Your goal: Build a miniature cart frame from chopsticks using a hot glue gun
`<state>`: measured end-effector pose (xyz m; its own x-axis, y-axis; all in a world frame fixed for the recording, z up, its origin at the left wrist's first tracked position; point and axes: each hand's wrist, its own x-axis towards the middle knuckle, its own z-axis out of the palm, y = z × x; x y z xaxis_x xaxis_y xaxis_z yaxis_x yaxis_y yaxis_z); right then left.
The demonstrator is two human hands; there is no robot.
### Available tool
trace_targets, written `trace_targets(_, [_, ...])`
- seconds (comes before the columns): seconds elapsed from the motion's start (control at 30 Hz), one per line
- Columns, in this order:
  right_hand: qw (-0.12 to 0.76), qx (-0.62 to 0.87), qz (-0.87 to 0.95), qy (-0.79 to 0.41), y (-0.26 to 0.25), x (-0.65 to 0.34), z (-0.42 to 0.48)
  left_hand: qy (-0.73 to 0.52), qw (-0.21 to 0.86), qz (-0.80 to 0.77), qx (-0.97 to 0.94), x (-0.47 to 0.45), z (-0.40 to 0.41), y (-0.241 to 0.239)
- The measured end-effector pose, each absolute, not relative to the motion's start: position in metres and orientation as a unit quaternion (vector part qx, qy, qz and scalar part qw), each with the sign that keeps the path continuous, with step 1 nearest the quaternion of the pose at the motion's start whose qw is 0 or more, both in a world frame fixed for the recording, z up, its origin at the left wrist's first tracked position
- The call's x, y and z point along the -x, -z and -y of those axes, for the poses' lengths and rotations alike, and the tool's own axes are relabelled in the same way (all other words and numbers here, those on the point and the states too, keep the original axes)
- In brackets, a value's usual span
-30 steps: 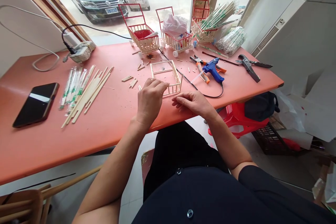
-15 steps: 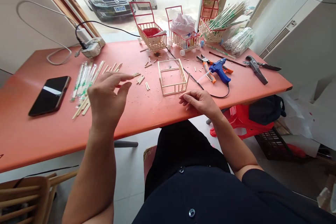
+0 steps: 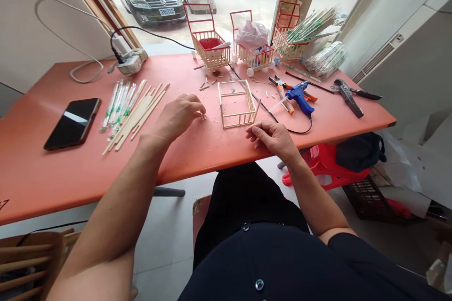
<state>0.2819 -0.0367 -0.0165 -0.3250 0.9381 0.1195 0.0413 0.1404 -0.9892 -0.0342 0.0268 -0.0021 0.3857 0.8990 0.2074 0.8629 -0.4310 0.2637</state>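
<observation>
My left hand (image 3: 181, 115) is lowered over the red tabletop with its fingers bent together. Its fingertips close on short wooden stick pieces (image 3: 203, 116), mostly hidden under the hand. To its right stands a small box frame of thin wooden sticks (image 3: 238, 124), with uprights along two sides. Beside the near right corner of that frame rests my right hand (image 3: 271, 137), its fingers loosely bent and a little apart, with nothing visible in them. Longer flat sticks (image 3: 141, 115) lie left of my left hand, next to wrapped chopsticks (image 3: 118, 103).
A blue glue gun (image 3: 300, 96) and orange-handled pliers (image 3: 284, 99) lie right of the frame, its black cord on the table. Finished miniature carts (image 3: 212, 54) stand at the back. A phone (image 3: 74, 122) is at left, a black-handled tool (image 3: 348, 96) at far right.
My left hand has moved right and down from above the long sticks to the short pieces, and its fingers have closed. The right hand stays about where it was.
</observation>
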Motion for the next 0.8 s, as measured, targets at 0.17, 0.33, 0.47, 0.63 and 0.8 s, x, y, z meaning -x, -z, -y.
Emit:
trace_targets(0.17, [0.430,0.397,0.622,-0.520,0.017,-0.280,0.039,-0.099,0.056,-0.496,-0.861,0.038,-0.039,-0.007])
trace_targets(0.33, [0.432,0.401,0.621,-0.516,0.017,-0.280,0.039,-0.031,0.077,-0.454,-0.887,0.039,-0.041,-0.025])
trace_targets(0.47, [0.435,0.401,0.624,-0.511,0.018,-0.280,0.040,-0.025,0.094,-0.462,-0.882,0.040,-0.039,-0.029])
trace_targets(0.63, [0.436,0.398,0.629,-0.506,0.019,-0.280,0.041,-0.168,0.076,-0.534,-0.825,0.036,-0.016,-0.016])
trace_targets(0.8, [0.447,0.396,0.643,-0.479,0.021,-0.273,0.044,-0.473,0.317,-0.542,-0.618,0.000,0.038,0.000])
